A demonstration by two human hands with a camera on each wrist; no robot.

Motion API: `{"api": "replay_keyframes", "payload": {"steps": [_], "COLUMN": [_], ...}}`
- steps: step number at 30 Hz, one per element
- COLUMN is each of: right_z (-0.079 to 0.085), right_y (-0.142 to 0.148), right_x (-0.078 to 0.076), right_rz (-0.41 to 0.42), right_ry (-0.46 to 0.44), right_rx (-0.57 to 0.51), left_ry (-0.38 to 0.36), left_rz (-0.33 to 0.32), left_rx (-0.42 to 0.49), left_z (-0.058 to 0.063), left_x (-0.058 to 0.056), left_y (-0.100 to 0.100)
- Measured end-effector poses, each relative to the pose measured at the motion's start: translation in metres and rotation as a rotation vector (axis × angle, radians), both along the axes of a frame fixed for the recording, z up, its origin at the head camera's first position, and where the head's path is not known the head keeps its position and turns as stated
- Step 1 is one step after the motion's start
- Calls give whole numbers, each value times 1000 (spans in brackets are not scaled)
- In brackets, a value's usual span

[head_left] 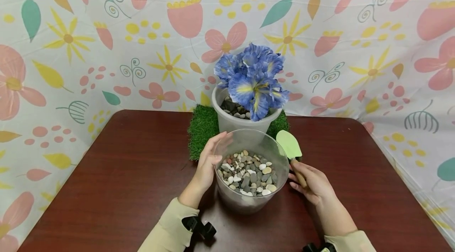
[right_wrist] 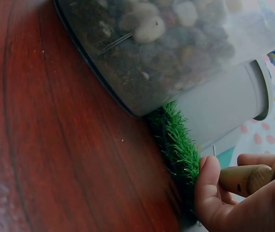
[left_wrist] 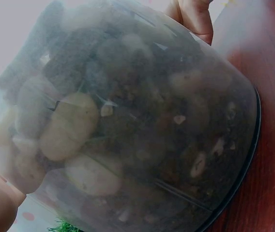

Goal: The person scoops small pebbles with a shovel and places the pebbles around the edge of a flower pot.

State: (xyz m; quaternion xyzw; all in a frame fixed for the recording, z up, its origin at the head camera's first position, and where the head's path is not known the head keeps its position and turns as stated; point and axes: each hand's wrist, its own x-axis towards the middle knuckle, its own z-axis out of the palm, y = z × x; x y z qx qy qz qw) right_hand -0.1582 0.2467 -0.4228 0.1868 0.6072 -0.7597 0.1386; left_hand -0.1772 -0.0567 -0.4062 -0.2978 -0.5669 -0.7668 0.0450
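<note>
A clear plastic pot stands on the table, with mixed pebbles lying over dark soil that shows through its wall. My left hand holds the pot's left side near the rim, fingers round the far side. In my right hand is a small trowel with a light-green blade and a wooden handle. The fingers grip the handle, and the blade points away beside the pot's right side. The right wrist view shows the handle's rounded end.
Behind the clear pot, a white flowerpot with blue flowers and stones stands on a green artificial grass mat. The dark red wooden table meets a flower-printed cloth at the back.
</note>
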Motion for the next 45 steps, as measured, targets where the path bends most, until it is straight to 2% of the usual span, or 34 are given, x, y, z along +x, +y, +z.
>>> {"api": "replay_keyframes", "payload": {"steps": [9,19,25,38,45], "right_z": [-2,-4,-5,-3,-1], "right_y": [-3,-3,-4,0,0], "right_x": [-3,0,0,4,2], "right_rz": [23,41,72,130,159], "right_ry": [30,50,63,150,214], "right_rx": [130,176,261,540,755], "left_ry": [10,26,32,31,51], "left_rz": [34,51,51,20,25], "left_rx": [-36,-46,-50,-36,-41], "left_z": [-2,-1,-1,-5,-4], "left_x": [0,1,1,1,-3], "left_y": [-1,0,-1,-1,-2]}}
